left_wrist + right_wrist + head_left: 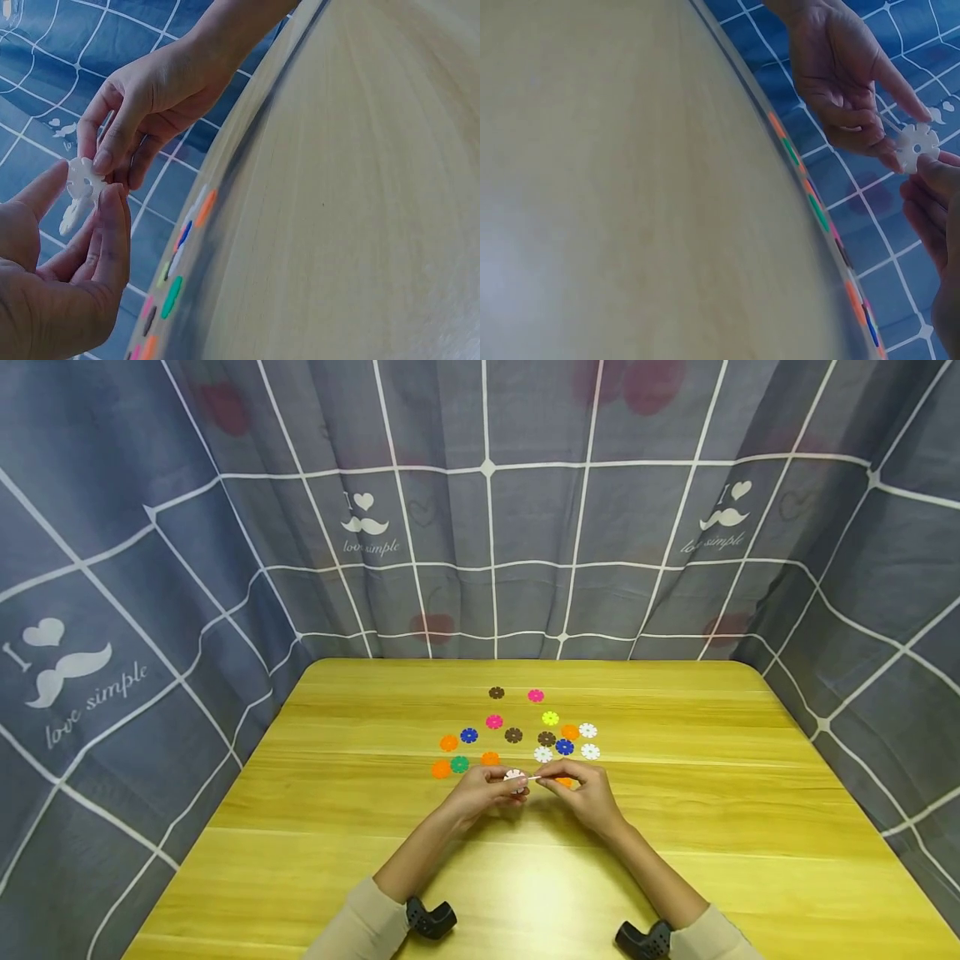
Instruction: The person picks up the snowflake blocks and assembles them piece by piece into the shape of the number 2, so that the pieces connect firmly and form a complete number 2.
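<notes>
1. Your left hand (pixel 483 793): forearm in from 7 o'clock, thumb and fingers pinching a white disc (pixel 513 773), its face toward the head camera.
2. Your right hand (pixel 587 790): forearm in from 5 o'clock, thumb and fingers pinching a second white disc (pixel 534 777), edge-on, at the first one's 3 o'clock.
3. Can't tell if they interlock.
4. Loose discs (pixel 513 735) on table (pixel 360 793), 10 to 1 o'clock from your hands.

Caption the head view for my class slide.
Left hand and right hand pinch white snowflake discs near scattered multicoloured snowflake discs on a wood-grain table.
</notes>
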A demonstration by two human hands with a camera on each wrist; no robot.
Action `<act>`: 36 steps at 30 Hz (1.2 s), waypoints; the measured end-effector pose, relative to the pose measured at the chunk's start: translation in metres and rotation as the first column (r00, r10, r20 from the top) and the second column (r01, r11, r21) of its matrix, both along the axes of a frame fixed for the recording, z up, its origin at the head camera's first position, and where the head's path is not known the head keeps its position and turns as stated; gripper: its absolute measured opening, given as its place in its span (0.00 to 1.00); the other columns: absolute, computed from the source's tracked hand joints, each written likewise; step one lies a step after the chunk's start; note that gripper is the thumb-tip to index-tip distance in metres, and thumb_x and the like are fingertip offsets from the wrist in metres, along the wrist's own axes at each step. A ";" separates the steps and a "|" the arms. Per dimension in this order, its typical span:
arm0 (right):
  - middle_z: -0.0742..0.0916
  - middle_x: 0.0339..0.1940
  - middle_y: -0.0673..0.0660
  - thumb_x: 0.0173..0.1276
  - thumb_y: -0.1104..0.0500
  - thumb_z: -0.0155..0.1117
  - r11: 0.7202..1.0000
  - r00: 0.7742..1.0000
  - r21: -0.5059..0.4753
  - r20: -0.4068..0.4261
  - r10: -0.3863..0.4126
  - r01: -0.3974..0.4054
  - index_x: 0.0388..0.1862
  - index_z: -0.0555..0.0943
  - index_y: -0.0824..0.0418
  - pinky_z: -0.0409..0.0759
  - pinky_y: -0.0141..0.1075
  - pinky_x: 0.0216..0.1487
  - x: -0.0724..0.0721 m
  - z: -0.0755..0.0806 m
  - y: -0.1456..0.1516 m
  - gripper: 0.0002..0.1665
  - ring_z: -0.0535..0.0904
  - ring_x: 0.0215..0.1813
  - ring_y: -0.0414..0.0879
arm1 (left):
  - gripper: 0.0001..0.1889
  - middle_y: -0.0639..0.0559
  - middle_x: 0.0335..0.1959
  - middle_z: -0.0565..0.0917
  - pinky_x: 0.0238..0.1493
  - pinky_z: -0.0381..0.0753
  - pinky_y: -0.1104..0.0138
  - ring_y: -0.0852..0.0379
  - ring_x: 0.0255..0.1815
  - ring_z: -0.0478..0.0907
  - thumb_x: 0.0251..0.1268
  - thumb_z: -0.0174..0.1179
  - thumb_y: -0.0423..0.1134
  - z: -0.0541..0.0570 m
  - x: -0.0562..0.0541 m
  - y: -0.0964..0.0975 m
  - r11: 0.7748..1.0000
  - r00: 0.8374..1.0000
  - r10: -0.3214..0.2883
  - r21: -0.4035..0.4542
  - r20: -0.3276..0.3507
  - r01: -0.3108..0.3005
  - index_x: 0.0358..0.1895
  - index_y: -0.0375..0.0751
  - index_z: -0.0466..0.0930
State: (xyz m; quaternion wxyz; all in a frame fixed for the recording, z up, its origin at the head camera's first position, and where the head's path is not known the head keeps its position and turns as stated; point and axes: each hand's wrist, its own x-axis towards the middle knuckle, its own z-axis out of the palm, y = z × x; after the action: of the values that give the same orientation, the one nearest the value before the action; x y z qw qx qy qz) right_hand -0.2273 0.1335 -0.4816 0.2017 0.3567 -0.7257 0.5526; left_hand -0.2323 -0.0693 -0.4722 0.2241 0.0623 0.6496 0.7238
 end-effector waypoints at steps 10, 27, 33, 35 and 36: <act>0.86 0.33 0.64 0.49 0.79 0.66 0.999 1.000 0.045 -0.028 -0.013 0.014 0.35 0.81 0.71 0.81 0.40 0.39 0.007 0.011 -0.003 0.13 0.83 0.36 0.53 | 0.14 0.39 0.36 0.83 0.44 0.79 0.61 0.50 0.37 0.82 0.60 0.61 0.31 -0.003 -0.002 0.000 0.999 0.999 -0.021 0.049 0.034 0.019 0.45 0.24 0.78; 0.86 0.39 0.55 0.51 0.61 0.73 0.955 0.958 0.240 0.183 -0.222 0.176 0.44 0.83 0.63 0.80 0.31 0.37 -0.020 -0.044 0.046 0.19 0.81 0.37 0.44 | 0.14 0.42 0.35 0.84 0.47 0.78 0.59 0.54 0.34 0.82 0.59 0.61 0.30 -0.002 -0.004 -0.003 0.998 0.998 0.016 0.064 0.064 -0.020 0.45 0.22 0.77; 0.84 0.45 0.49 0.51 0.55 0.74 0.913 0.956 0.357 0.138 -0.261 0.198 0.46 0.83 0.58 0.77 0.36 0.45 -0.024 -0.047 0.047 0.22 0.78 0.47 0.44 | 0.13 0.42 0.35 0.84 0.47 0.78 0.60 0.53 0.35 0.82 0.59 0.61 0.29 -0.004 -0.005 -0.004 0.997 0.998 0.003 0.075 0.067 -0.008 0.44 0.22 0.77; 0.84 0.45 0.50 0.52 0.55 0.74 0.907 0.956 0.372 0.132 -0.262 0.197 0.46 0.83 0.59 0.77 0.35 0.42 -0.024 -0.048 0.047 0.22 0.77 0.44 0.43 | 0.13 0.42 0.35 0.84 0.47 0.78 0.60 0.53 0.35 0.82 0.59 0.61 0.29 -0.005 -0.005 -0.003 0.997 0.998 0.000 0.076 0.065 -0.005 0.44 0.22 0.77; 0.83 0.44 0.50 0.52 0.55 0.73 0.905 0.956 0.378 0.131 -0.263 0.197 0.46 0.83 0.60 0.76 0.34 0.40 -0.024 -0.048 0.046 0.22 0.77 0.42 0.43 | 0.13 0.42 0.35 0.84 0.46 0.78 0.61 0.53 0.35 0.82 0.59 0.61 0.29 -0.005 -0.005 -0.003 0.997 0.998 -0.002 0.076 0.064 -0.003 0.44 0.22 0.77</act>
State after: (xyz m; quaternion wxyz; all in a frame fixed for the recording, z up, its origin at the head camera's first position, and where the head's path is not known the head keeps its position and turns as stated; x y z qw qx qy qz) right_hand -0.2518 0.1796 -0.5297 0.1307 0.2481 -0.8668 0.4122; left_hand -0.2375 -0.0726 -0.4771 0.2419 0.0476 0.6141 0.7497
